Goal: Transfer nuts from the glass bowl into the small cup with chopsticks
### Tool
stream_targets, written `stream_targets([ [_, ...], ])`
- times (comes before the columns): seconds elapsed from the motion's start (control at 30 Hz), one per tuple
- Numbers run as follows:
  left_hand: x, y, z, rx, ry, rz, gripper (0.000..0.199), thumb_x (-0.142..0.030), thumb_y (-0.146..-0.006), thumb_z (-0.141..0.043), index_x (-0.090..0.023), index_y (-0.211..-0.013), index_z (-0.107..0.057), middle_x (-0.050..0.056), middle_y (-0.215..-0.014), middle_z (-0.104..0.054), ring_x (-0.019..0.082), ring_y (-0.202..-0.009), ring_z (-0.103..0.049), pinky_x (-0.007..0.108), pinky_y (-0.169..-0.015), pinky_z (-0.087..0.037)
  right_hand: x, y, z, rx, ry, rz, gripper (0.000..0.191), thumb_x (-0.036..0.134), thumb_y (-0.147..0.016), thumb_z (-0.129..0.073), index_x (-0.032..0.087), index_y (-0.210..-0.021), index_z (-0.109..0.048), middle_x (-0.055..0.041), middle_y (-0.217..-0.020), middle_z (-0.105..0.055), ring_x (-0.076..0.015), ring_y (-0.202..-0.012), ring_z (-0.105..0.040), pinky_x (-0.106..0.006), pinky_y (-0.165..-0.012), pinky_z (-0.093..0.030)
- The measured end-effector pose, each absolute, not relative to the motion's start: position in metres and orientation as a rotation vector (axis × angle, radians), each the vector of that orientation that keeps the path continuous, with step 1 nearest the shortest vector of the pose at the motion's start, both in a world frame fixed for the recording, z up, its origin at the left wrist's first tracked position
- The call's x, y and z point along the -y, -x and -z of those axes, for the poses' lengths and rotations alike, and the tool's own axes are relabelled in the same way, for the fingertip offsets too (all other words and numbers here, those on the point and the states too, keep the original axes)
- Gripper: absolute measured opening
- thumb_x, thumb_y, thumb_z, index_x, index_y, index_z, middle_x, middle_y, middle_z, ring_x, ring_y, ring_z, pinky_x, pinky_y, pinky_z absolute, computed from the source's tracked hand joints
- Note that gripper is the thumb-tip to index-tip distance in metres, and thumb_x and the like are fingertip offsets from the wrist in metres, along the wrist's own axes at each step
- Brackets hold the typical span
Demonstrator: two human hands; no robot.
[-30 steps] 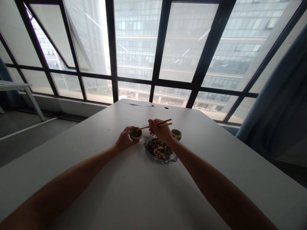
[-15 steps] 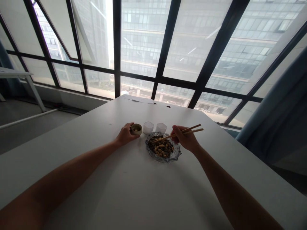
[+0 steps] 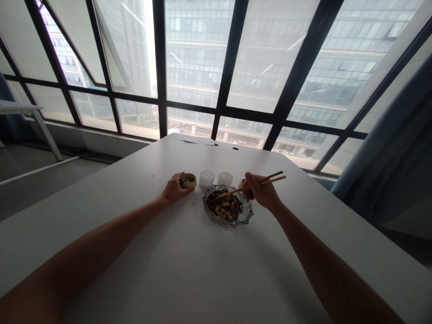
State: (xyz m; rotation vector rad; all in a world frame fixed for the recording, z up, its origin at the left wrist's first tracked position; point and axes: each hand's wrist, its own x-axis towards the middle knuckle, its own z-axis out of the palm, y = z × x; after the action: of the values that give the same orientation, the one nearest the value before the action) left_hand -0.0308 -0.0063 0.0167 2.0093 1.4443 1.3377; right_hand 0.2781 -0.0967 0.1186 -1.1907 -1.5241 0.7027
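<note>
My left hand (image 3: pixel 173 190) is wrapped round a small cup (image 3: pixel 189 182), light outside and darker inside, with a little something at its bottom. A pair of wooden chopsticks (image 3: pixel 266 180) is gripped in my right hand (image 3: pixel 261 193). Their tips reach into a clear glass bowl with a wavy rim (image 3: pixel 248 216), among dark seeds and tan peanuts (image 3: pixel 224 209). Whether the tips pinch a piece, I cannot tell. Two whitish translucent cups (image 3: pixel 207 179) stand behind the bowl. Something pale beside my right fingers is mostly hidden.
The white table (image 3: pixel 168 270) stretches to the windows (image 3: pixel 192 58). A paper sheet (image 3: pixel 189 139) lies at its far end, near a dark round hole (image 3: pixel 235 148). A blue curtain (image 3: pixel 381 166) hangs at right, and another white table (image 3: pixel 20 108) stands at left.
The camera view has shifted slightly. My left hand has tipped the small cup to a more upright pose. The chopstick tips remain in the bowl.
</note>
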Motion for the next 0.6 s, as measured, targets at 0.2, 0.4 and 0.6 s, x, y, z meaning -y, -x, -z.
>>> stream_targets([
  [0.2, 0.0032, 0.0313, -0.0138, -1.441, -2.024, -1.376, 0.076, -0.044, -0.062, -0.082, -0.015, -0.129, -0.059, 0.018, -0.129, -0.065, 0.037, -0.120, -0.062, 0.050, -0.103, -0.051, 0.0949, -0.2829, -0.1204, 1.508, 1.191, -0.707, 0.068, 0.087, -0.068, -0.061, 0.019, -0.060, -0.061, -0.0037, -0.043, -0.060, -0.0127, -0.031, -0.053, -0.022, -0.029, -0.038],
  [0.4, 0.0022, 0.0314, -0.0129, -1.444, -2.038, -1.359, 0.077, -0.045, -0.064, -0.081, -0.013, -0.130, -0.058, 0.020, -0.130, -0.064, 0.037, -0.120, -0.063, 0.049, -0.104, -0.051, 0.0964, -0.2849, -0.1245, 1.509, 1.204, -0.680, 0.068, 0.087, -0.069, -0.060, 0.019, -0.059, -0.061, -0.0036, -0.042, -0.060, -0.0120, -0.029, -0.051, -0.022, -0.028, -0.036],
  [0.6, 0.0023, 0.0315, -0.0128, -1.437, -2.048, -1.358, 0.075, -0.044, -0.064, -0.081, -0.017, -0.130, -0.058, 0.017, -0.130, -0.064, 0.037, -0.121, -0.062, 0.050, -0.104, -0.050, 0.0946, -0.2832, -0.1220, 1.517, 1.202, -0.692, 0.067, 0.086, -0.067, -0.062, 0.019, -0.060, -0.061, -0.0033, -0.043, -0.060, -0.0124, -0.031, -0.053, -0.021, -0.029, -0.038],
])
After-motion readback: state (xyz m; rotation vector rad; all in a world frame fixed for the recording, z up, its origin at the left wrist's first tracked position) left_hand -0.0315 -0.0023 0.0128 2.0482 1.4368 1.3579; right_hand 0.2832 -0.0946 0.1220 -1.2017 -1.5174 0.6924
